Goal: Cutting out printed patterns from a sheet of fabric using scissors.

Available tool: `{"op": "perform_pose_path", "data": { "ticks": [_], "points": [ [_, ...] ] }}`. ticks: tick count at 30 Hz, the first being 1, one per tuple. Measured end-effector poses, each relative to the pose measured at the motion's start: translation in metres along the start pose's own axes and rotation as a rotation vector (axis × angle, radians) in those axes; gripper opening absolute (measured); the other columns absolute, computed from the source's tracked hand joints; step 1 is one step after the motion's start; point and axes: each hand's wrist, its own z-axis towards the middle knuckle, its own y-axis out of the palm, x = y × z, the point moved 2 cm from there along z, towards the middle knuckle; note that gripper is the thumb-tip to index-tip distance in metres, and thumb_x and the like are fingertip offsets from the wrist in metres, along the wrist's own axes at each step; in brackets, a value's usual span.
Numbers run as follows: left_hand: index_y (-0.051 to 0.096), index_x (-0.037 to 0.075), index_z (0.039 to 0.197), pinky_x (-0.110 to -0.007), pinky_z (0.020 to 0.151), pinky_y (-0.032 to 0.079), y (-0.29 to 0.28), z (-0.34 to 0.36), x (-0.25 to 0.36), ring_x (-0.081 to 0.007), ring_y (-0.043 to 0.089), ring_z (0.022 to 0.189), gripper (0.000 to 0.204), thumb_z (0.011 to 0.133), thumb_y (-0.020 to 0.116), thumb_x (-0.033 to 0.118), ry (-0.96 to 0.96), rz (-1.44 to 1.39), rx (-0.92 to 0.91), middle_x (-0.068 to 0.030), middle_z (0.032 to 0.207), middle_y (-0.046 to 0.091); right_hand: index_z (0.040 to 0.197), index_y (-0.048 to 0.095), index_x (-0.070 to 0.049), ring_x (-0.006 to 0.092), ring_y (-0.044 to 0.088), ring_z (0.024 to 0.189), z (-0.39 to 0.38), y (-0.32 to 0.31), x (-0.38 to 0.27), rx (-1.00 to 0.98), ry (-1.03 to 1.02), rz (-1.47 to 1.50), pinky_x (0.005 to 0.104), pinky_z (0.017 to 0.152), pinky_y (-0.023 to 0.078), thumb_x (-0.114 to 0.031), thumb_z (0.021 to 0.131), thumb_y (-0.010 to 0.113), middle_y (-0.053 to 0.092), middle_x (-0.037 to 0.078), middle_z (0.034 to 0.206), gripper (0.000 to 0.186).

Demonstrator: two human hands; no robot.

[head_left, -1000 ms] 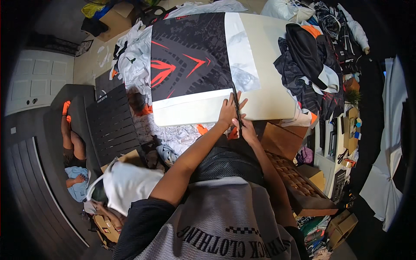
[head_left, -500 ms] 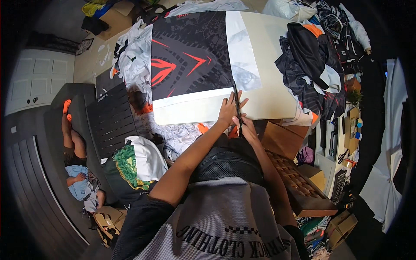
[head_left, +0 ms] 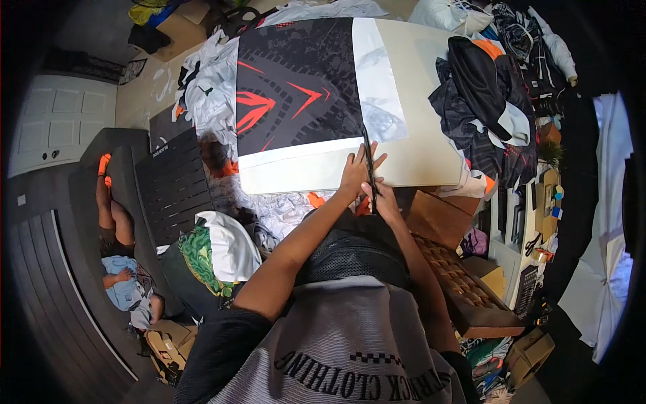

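My right hand [head_left: 382, 200] grips a long black tool, apparently scissors [head_left: 370, 178], pointing away from me along the right side of the fabric panel. My left hand [head_left: 356, 175] rests near the table edge, fingers spread beside and touching that tool. The dark printed panel with red chevrons [head_left: 296, 81] lies on the cream table [head_left: 417, 161], with white borders along its right and near edges. A pile of black, orange and white garments [head_left: 478, 94] is at the table's right; crumpled white fabric [head_left: 208, 94] lies at its left.
A person [head_left: 118, 229] lies on a dark grey couch at left. Nearer stands a heap with a green-printed white-and-black cloth [head_left: 222, 249] and cardboard boxes [head_left: 168, 347]. A brown woven storage piece [head_left: 444, 276] and white shelves [head_left: 505, 242] are at right.
The white cloth at lower left, in motion earlier, now rests with its green print showing, and the person's head on the couch is uncovered. My hands have barely moved.
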Motion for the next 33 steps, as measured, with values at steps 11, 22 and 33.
{"op": "perform_pose_path", "data": {
  "ticks": [11,22,33],
  "points": [
    [0.034,0.023,0.146,-0.042,0.085,0.035,-0.004,-0.001,0.002,-0.0355,0.031,0.132,0.066,0.088,0.047,0.051,-0.005,0.067,0.0,-0.0152,0.157,0.017,0.073,0.055,-0.007,0.0088,0.042,0.052,0.005,-0.001,-0.002,0.022,0.044,0.045,0.0215,0.049,0.034,-0.038,0.093,0.06,0.048,-0.002,0.06,0.037],
    [0.035,0.023,0.145,-0.042,0.084,0.035,-0.007,0.0,0.003,-0.0352,0.032,0.132,0.065,0.085,0.053,0.04,-0.011,0.045,0.0,-0.0153,0.157,0.017,0.075,0.055,-0.007,0.0087,0.043,0.053,0.007,-0.003,-0.001,0.008,0.004,0.006,0.022,0.049,0.034,-0.039,0.093,0.06,0.048,-0.001,0.061,0.036],
    [0.036,0.024,0.145,-0.04,0.082,0.035,-0.009,-0.001,0.004,-0.0343,0.032,0.131,0.064,0.083,0.054,0.029,-0.019,0.066,-0.025,-0.014,0.157,0.017,0.073,0.053,-0.008,0.0094,0.043,0.05,0.009,-0.004,-0.007,-0.013,0.101,0.064,0.0225,0.049,0.034,-0.037,0.093,0.059,0.048,-0.001,0.06,0.037]
  ]
}}
